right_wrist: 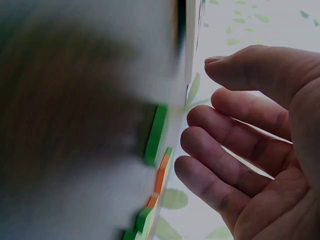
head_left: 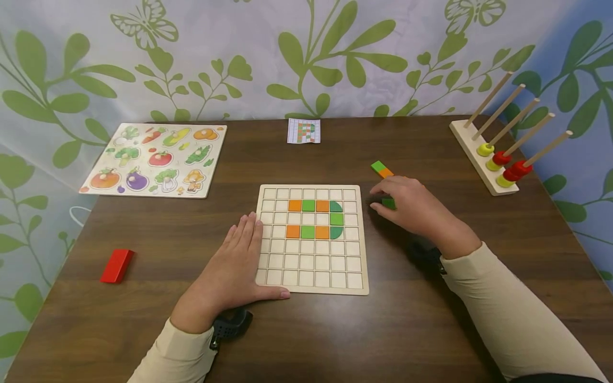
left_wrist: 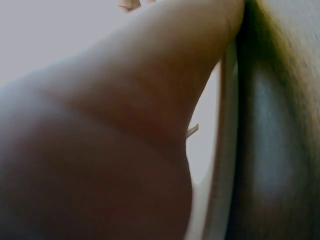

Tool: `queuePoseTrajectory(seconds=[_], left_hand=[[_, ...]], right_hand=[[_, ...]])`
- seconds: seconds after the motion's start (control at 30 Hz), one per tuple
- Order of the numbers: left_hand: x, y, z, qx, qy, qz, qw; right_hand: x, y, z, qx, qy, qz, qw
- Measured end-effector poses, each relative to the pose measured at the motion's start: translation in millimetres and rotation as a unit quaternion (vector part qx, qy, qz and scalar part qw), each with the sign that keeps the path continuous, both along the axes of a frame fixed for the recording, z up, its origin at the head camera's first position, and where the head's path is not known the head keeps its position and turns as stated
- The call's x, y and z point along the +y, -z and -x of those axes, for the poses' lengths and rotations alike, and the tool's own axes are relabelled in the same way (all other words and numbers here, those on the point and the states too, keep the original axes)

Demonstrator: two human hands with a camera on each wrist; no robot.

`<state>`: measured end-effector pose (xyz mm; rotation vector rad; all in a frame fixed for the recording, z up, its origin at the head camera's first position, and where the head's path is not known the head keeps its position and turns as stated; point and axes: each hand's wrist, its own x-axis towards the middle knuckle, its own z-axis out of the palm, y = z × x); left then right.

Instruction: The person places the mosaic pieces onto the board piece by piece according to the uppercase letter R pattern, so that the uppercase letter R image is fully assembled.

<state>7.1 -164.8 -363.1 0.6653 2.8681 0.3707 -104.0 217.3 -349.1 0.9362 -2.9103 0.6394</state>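
Note:
A square wooden grid board (head_left: 313, 266) lies in the middle of the table. Orange, green and dark green tiles, among them an orange square (head_left: 293, 232) and dark green rounded pieces, fill cells in its upper rows. My left hand (head_left: 237, 260) lies with straight fingers along the board's left edge, its thumb at the lower edge. Right of the board, my right hand (head_left: 412, 207) is held over loose tiles, fingers loosely bent and nothing between them. Partly under it lies a green tile (head_left: 389, 203), also seen as a green block (right_wrist: 156, 134) in the right wrist view. Beyond are green and orange tiles (head_left: 381, 169).
A vegetable peg puzzle (head_left: 184, 159) lies at the back left. A small pattern card (head_left: 304, 131) sits at the back middle. On the right stands a bead rack (head_left: 479, 154) with upright rods. A red block (head_left: 117, 266) lies on the left.

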Motion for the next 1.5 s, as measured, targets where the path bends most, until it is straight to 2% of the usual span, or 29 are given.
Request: queuePoseTrajectory(seconds=[0.17,0.37,0.53,0.7,0.97,1.5], left_hand=[[0.0,0.7,0.1,0.002,0.002,-0.002,1.0000],[-0.3,1.7,-0.1,0.007,0.003,0.002,1.0000],[-0.1,2.7,0.3,0.011,0.003,0.003,0.9999],[0.1,2.4,0.3,0.009,0.002,0.001,1.0000],[0.4,1.4,0.1,0.003,-0.002,0.001,1.0000],[0.1,1.3,-0.1,0.003,0.000,-0.002,1.0000]], right_hand=[[10.7,1.7,0.1,0.011,0.004,0.004,0.9999],[17.5,1.0,-0.4,-0.002,0.014,-0.003,0.9999],[23.5,1.1,0.5,0.006,0.020,-0.005,0.9998],[29.3,0.3,0.5,0.003,0.014,-0.006,0.9999],[30.6,-2.2,0.3,-0.004,-0.003,-0.007,1.0000],[28.2,-0.2,-0.4,-0.028,0.005,-0.014,0.9995]])
